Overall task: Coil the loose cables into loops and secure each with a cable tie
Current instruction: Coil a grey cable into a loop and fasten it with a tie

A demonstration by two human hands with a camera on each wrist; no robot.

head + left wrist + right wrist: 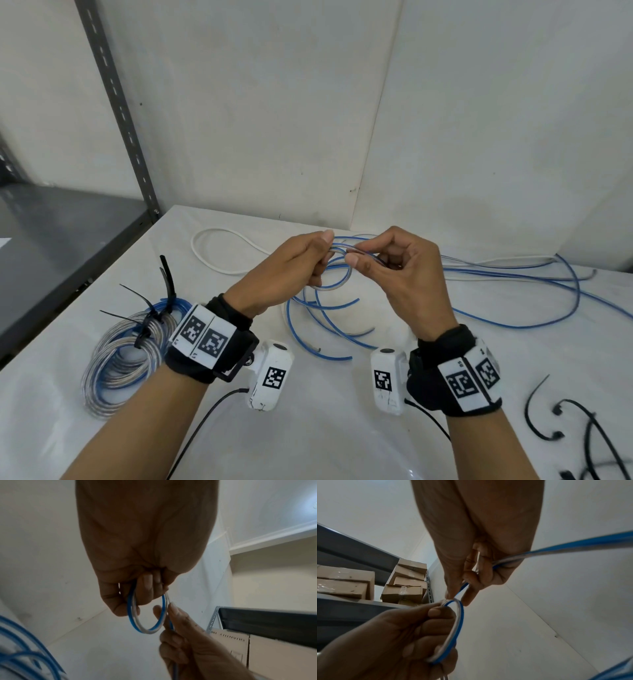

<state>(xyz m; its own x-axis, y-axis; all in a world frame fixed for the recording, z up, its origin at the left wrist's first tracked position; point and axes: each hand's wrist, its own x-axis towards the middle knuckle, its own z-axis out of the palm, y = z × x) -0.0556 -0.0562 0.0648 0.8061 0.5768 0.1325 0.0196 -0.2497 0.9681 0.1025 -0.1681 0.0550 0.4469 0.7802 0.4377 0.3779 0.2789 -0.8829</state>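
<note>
White tabletop (325, 428) carries a flat blue-and-clear cable (334, 286), bent into one small loop above its centre. Left hand (291, 270) clamps the loop's 9 o'clock side; right hand (397, 274) pinches its 3 o'clock. Tied coils (126, 353) lie at 8 o'clock.

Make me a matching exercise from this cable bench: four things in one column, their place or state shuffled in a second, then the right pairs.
Things:
1. small blue loop
2. tied coils
3. spare black ties
4. white cable

Place or state:
A. lying loose at the table's back
B. held up between left hand and right hand
C. flat at the right near edge
D. bundled at the left, bound with black ties

Pairs: 1-B, 2-D, 3-C, 4-A
</note>
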